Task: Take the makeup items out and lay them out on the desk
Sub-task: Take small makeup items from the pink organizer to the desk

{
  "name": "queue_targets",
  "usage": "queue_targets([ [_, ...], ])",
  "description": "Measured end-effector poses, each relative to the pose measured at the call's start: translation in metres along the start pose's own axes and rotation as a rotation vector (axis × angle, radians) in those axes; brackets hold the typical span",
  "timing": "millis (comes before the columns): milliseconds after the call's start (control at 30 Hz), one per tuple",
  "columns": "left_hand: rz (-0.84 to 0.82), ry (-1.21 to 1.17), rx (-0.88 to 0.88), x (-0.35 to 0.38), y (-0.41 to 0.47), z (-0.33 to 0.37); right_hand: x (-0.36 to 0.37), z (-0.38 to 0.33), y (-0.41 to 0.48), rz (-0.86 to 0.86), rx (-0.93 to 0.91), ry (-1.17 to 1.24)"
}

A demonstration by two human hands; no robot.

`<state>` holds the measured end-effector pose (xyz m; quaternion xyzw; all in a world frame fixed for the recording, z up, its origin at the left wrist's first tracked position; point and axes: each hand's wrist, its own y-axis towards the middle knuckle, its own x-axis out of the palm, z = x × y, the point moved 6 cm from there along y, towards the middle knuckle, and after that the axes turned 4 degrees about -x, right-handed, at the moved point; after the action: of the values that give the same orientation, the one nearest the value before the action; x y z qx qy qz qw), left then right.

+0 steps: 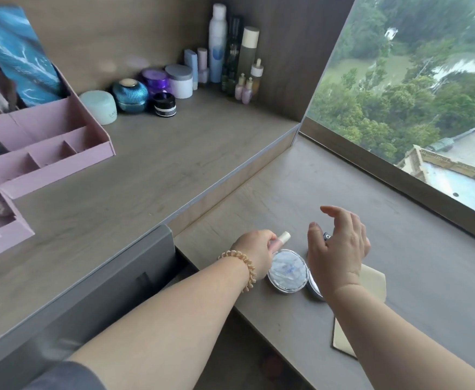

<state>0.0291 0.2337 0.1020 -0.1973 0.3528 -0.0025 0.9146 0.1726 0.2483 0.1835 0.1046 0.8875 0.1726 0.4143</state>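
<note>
My left hand (257, 253) holds a slim pink tube with a cream cap (281, 239) low over the lower desk (399, 263). Just right of it lies a round marbled blue compact (287, 273). A second round silver compact (313, 285) shows partly under my right wrist. My right hand (339, 249) hovers with fingers spread over a small dark item (326, 236), mostly hidden. A beige pouch (371, 282) lies flat beneath my right forearm.
The raised shelf (146, 178) carries a pink organiser (47, 153) at left and jars and bottles (191, 71) along the back wall. A grey drawer (135, 277) stands open below the shelf edge. A window (428, 94) borders the desk on the right.
</note>
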Motion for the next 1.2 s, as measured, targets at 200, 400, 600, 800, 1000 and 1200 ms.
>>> queue_targets([
  [200, 0.081, 0.135, 0.078, -0.015, -0.006, 0.009, 0.012, -0.005, -0.004, -0.059, -0.054, 0.003],
  [400, 0.568, 0.208, 0.244, -0.108, -0.045, 0.006, 0.048, -0.060, -0.007, -0.131, -0.214, 0.054],
  [600, 0.885, 0.320, 0.238, -0.205, -0.087, -0.032, 0.101, -0.161, -0.010, -0.220, -0.408, 0.139],
  [800, 1.031, 0.471, 0.113, -0.261, -0.136, -0.088, 0.148, -0.258, -0.030, -0.308, -0.589, 0.192],
  [1000, 1.103, 0.653, -0.086, -0.328, -0.171, -0.130, 0.189, -0.326, -0.050, -0.464, -0.752, 0.159],
  [1200, 0.962, 0.748, -0.356, -0.377, -0.177, -0.189, 0.225, -0.383, -0.051, -0.574, -0.864, 0.060],
])
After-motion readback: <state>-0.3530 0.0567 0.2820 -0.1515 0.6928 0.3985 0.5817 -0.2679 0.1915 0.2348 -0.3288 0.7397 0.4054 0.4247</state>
